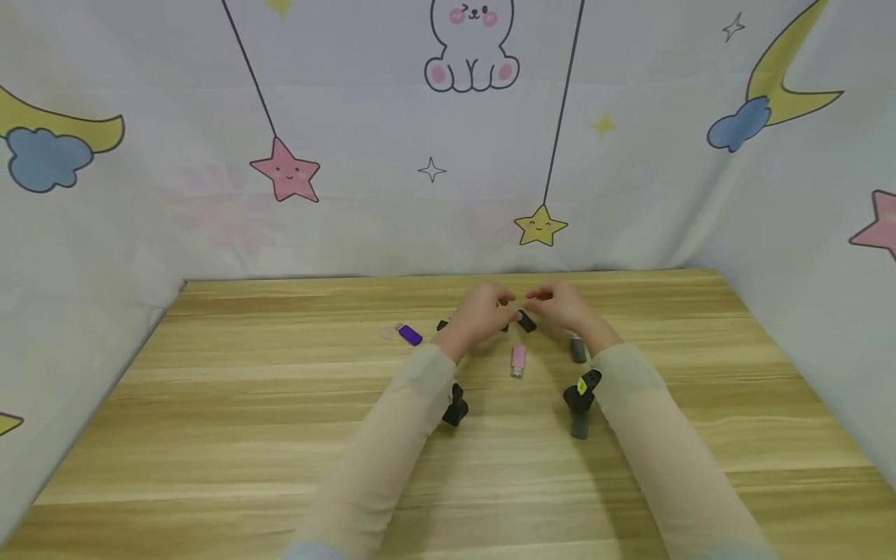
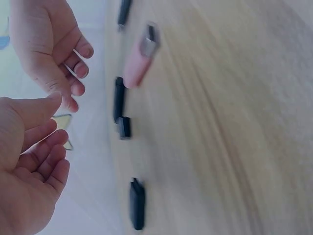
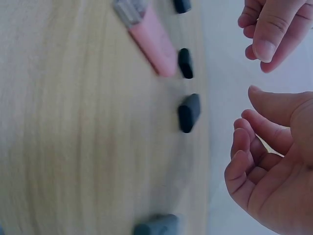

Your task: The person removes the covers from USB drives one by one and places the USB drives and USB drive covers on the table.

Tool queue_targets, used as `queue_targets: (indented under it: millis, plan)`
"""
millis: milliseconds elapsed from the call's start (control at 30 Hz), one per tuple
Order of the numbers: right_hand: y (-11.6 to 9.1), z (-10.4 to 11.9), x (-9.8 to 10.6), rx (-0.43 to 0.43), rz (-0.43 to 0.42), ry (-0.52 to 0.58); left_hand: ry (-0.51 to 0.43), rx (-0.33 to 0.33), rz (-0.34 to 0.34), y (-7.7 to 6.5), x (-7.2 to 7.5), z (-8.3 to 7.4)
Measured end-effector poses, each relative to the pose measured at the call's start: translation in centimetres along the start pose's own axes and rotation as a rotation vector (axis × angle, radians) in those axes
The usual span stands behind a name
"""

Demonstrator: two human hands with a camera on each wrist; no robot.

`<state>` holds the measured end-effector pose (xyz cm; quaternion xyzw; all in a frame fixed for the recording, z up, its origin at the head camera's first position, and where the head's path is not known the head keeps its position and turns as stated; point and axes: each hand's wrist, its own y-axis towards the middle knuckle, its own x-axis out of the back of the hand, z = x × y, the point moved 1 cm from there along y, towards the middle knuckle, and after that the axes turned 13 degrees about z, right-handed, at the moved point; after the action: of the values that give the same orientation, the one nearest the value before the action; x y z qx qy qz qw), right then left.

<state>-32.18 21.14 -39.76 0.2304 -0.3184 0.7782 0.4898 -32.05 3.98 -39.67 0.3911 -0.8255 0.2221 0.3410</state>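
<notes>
My left hand and right hand are close together over the far part of the table. Their fingers are loosely bent, with nothing visible between them. Beneath the fingertips, a black USB stick lies beside a smaller black piece. Nearer to me is a pink USB stick, its metal plug pointing my way. A dark grey USB stick is by the right wrist. In the left wrist view, the left thumb tip overlaps the right hand; a black stick lies lower down.
Left of the hands lie a purple USB stick and a small clear piece. Another black item is partly behind the left wrist. Black wrist cameras hang under the sleeves. A printed cloth stands behind the wooden table.
</notes>
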Motion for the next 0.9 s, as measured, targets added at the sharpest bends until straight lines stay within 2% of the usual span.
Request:
queue_targets:
  millis: [333,533,733,900]
  plan:
    - [-3.5,1.2,1.2,0.177,-0.016,-0.062,0.015,-0.014,-0.094,-2.2,0.4,-2.0]
    - [-4.9,1.3,0.9,0.273,-0.008,-0.096,0.06,-0.079,-0.152,-3.2,-0.3,-3.1]
    - [-5.5,1.1,0.4,0.327,0.015,-0.121,0.03,-0.116,-0.158,-4.3,-1.3,-3.5]
    - [-5.4,0.7,-0.1,0.335,0.043,-0.121,0.004,-0.094,-0.135,-4.9,-2.5,-3.1]
